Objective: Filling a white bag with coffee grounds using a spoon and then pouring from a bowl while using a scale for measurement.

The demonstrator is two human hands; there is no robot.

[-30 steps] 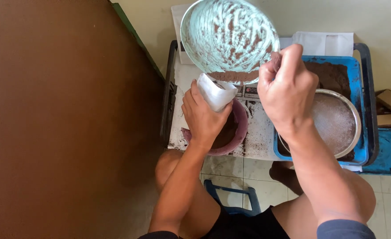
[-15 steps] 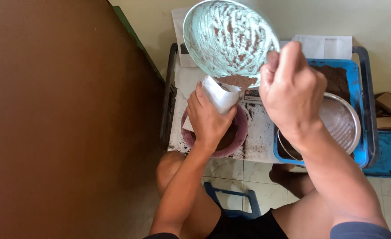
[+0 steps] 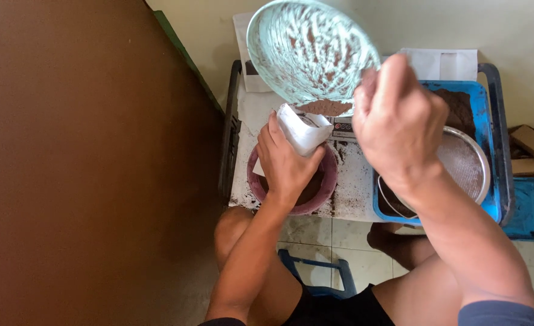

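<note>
**Bowl tipped over a white bag above the pink dish**

I am looking down from the head camera at both hands working over a small dusty table point(image 3: 351, 193) in the middle of the frame. The right hand point(image 3: 399, 124), in the upper right of centre, is gripping the rim of a pale green bowl point(image 3: 309, 48) with its fingers closed tight around the edge. The bowl is standing tilted at the top centre of the frame, its inside smeared with streaks of brown powder, and a small heap of that brown powder point(image 3: 324, 108) is sitting at its lowest lip.

The left hand point(image 3: 288, 163), just below and left of the bowl, is holding a small white bag point(image 3: 303, 130), fingers wrapped around it and thumb pressed against its side. The open mouth of the bag is facing up, just under the bowl's lower lip; I cannot tell whether the two are touching.

Beneath the left hand a round pink dish point(image 3: 324, 193) is resting on the table, with dark brown material inside. To the right, partly hidden by the right forearm, a round metal sieve point(image 3: 466, 163) is lying in a blue tray point(image 3: 487, 102) that also holds brown powder in its upper corner. A brown wall is filling the left side of the frame, and bare knees are showing along the bottom.
</note>
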